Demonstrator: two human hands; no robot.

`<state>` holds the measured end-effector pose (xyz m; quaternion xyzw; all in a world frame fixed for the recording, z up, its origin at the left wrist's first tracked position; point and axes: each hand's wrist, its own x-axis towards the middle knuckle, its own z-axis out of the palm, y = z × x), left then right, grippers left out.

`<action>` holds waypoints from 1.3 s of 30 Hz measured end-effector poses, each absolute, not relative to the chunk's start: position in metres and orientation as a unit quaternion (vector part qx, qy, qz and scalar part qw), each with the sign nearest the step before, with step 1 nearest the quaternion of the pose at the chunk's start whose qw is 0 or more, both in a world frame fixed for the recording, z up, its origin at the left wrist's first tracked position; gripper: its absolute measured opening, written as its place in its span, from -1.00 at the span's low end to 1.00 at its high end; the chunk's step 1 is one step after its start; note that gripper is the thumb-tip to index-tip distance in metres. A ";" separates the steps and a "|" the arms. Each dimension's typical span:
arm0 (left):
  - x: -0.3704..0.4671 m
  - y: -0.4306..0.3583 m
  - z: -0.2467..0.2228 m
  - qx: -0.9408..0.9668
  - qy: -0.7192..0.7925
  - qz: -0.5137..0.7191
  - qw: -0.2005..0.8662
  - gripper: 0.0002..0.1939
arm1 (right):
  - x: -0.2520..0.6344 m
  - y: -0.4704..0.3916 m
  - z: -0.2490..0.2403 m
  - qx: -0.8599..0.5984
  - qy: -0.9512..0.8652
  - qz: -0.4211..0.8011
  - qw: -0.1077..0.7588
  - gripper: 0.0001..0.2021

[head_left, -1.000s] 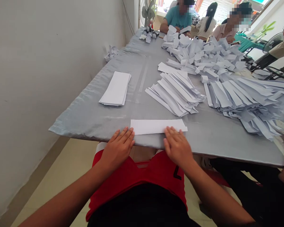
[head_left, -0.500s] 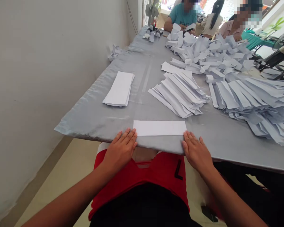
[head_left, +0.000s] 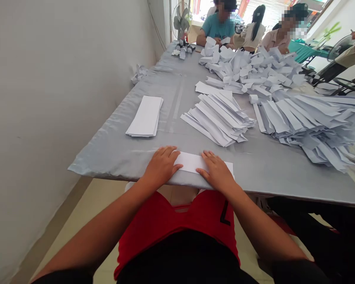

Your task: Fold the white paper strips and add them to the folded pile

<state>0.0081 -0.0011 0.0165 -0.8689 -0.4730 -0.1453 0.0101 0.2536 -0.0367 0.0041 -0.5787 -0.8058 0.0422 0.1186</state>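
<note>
A white paper strip, folded flat, lies near the front edge of the grey-covered table. My left hand rests over its left end, fingers stretched out and thumb apart. On the strip's right half lies my right hand, palm down with the fingers extended and the thumb spread. Both hands touch the paper without gripping it, and part of each end is hidden under them. Beyond my left hand is a neat stack of white paper sheets. A fanned pile of folded paper strips lies beyond my right hand.
More folded strips are heaped at the right, with a large pile of bent paper pieces behind them. Small dark-and-white items sit at the far end. A wall runs along the left. Several people are around the table's far side.
Both hands have moved inward from the strip's two ends onto it, the right one farther. The strip now lies slightly slanted. The camera view has shifted a little.
</note>
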 end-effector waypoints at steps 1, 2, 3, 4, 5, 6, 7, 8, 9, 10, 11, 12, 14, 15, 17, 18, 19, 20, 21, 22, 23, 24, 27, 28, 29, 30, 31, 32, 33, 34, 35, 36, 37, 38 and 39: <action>0.008 0.003 0.015 -0.877 -0.461 -0.133 -0.007 -0.55 | 0.253 -0.035 0.002 -0.576 -0.808 0.052 0.116 -0.42; 0.008 0.007 0.013 -0.887 -0.446 -0.118 -0.023 -0.50 | 0.254 -0.034 0.001 -0.572 -0.810 0.057 0.117 -0.42; 0.007 0.011 0.012 -0.897 -0.428 -0.102 -0.039 -0.47 | 0.255 -0.034 0.001 -0.568 -0.812 0.058 0.120 -0.42; 0.007 0.013 0.011 -0.907 -0.409 -0.088 -0.050 -0.47 | 0.256 -0.034 0.002 -0.565 -0.814 0.056 0.123 -0.43; 0.006 0.015 0.011 -0.915 -0.391 -0.076 -0.057 -0.48 | 0.257 -0.034 0.003 -0.562 -0.816 0.050 0.127 -0.43; 0.005 0.016 0.012 -0.922 -0.376 -0.069 -0.058 -0.49 | 0.258 -0.034 0.005 -0.560 -0.817 0.042 0.132 -0.45; 0.005 0.015 0.012 -0.927 -0.366 -0.068 -0.051 -0.50 | 0.258 -0.035 0.006 -0.557 -0.818 0.031 0.137 -0.46; 0.005 0.014 0.013 -0.930 -0.360 -0.070 -0.039 -0.51 | 0.257 -0.035 0.007 -0.555 -0.819 0.019 0.143 -0.47; 0.006 0.013 0.014 -0.931 -0.356 -0.076 -0.023 -0.51 | 0.256 -0.036 0.007 -0.554 -0.819 0.007 0.148 -0.47; 0.007 0.011 0.015 -0.932 -0.353 -0.084 -0.006 -0.51 | 0.255 -0.037 0.007 -0.554 -0.819 -0.004 0.153 -0.47; 0.007 0.009 0.016 -0.932 -0.350 -0.091 0.012 -0.51 | 0.253 -0.039 0.007 -0.555 -0.817 -0.015 0.156 -0.47; 0.008 0.006 0.017 -0.932 -0.347 -0.096 0.028 -0.51 | 0.251 -0.041 0.006 -0.558 -0.814 -0.024 0.158 -0.48; 0.009 0.003 0.018 -0.932 -0.344 -0.104 0.054 -0.55 | 0.247 -0.046 0.004 -0.567 -0.808 -0.036 0.160 -0.53; 0.009 0.001 0.018 -0.932 -0.342 -0.105 0.063 -0.59 | 0.245 -0.048 0.003 -0.570 -0.805 -0.040 0.160 -0.56; 0.010 -0.001 0.017 -0.933 -0.337 -0.104 0.070 -0.64 | 0.241 -0.053 0.002 -0.574 -0.801 -0.045 0.165 -0.64; 0.010 -0.002 0.016 -0.935 -0.333 -0.104 0.068 -0.65 | 0.240 -0.055 0.001 -0.573 -0.800 -0.047 0.170 -0.67; 0.010 -0.003 0.015 -0.936 -0.329 -0.103 0.064 -0.66 | 0.238 -0.057 0.000 -0.571 -0.801 -0.049 0.175 -0.69; 0.010 -0.003 0.013 -0.938 -0.326 -0.103 0.060 -0.67 | 0.237 -0.058 0.000 -0.568 -0.802 -0.051 0.179 -0.69; 0.010 -0.004 0.011 -0.938 -0.325 -0.105 0.056 -0.67 | 0.237 -0.059 -0.001 -0.565 -0.803 -0.053 0.183 -0.69; 0.010 -0.004 0.009 -0.939 -0.324 -0.108 0.051 -0.67 | 0.236 -0.059 -0.002 -0.563 -0.804 -0.054 0.184 -0.69; 0.010 -0.004 0.006 -0.938 -0.324 -0.112 0.045 -0.66 | 0.236 -0.059 -0.003 -0.563 -0.803 -0.056 0.185 -0.69; 0.009 -0.004 0.004 -0.938 -0.324 -0.117 0.038 -0.65 | 0.236 -0.060 -0.005 -0.565 -0.802 -0.058 0.185 -0.68; 0.007 -0.003 -0.001 -0.937 -0.326 -0.121 0.023 -0.62 | 0.236 -0.060 -0.008 -0.567 -0.802 -0.056 0.182 -0.67; 0.006 -0.002 -0.002 -0.937 -0.327 -0.118 0.020 -0.61 | 0.236 -0.060 -0.009 -0.567 -0.802 -0.052 0.180 -0.67; 0.006 -0.002 -0.002 -0.938 -0.329 -0.112 0.017 -0.60 | 0.236 -0.060 -0.009 -0.567 -0.802 -0.047 0.180 -0.67; 0.005 -0.001 -0.002 -0.938 -0.330 -0.107 0.014 -0.58 | 0.236 -0.060 -0.010 -0.569 -0.802 -0.043 0.179 -0.67; 0.004 0.000 -0.002 -0.938 -0.332 -0.101 0.010 -0.57 | 0.236 -0.060 -0.010 -0.570 -0.801 -0.040 0.180 -0.67; 0.004 0.000 -0.001 -0.938 -0.333 -0.097 0.004 -0.55 | 0.235 -0.060 -0.010 -0.572 -0.800 -0.038 0.180 -0.67; 0.004 0.001 0.000 -0.939 -0.332 -0.093 -0.002 -0.54 | 0.235 -0.060 -0.010 -0.573 -0.798 -0.036 0.181 -0.67; 0.005 0.002 0.001 -0.941 -0.327 -0.090 -0.010 -0.52 | 0.235 -0.060 -0.011 -0.575 -0.797 -0.035 0.181 -0.67; 0.005 0.002 0.002 -0.944 -0.318 -0.086 -0.018 -0.51 | 0.235 -0.061 -0.011 -0.575 -0.797 -0.033 0.181 -0.67; 0.006 0.003 0.003 -0.948 -0.306 -0.082 -0.027 -0.49 | 0.235 -0.061 -0.011 -0.575 -0.797 -0.031 0.181 -0.66; 0.007 0.004 0.003 -0.952 -0.293 -0.077 -0.037 -0.48 | 0.235 -0.061 -0.011 -0.575 -0.798 -0.030 0.181 -0.66; 0.007 0.005 0.003 -0.956 -0.281 -0.072 -0.046 -0.48 | 0.235 -0.061 -0.011 -0.574 -0.798 -0.031 0.180 -0.66; 0.007 0.007 0.003 -0.958 -0.273 -0.068 -0.055 -0.47 | 0.235 -0.061 -0.011 -0.573 -0.800 -0.032 0.178 -0.66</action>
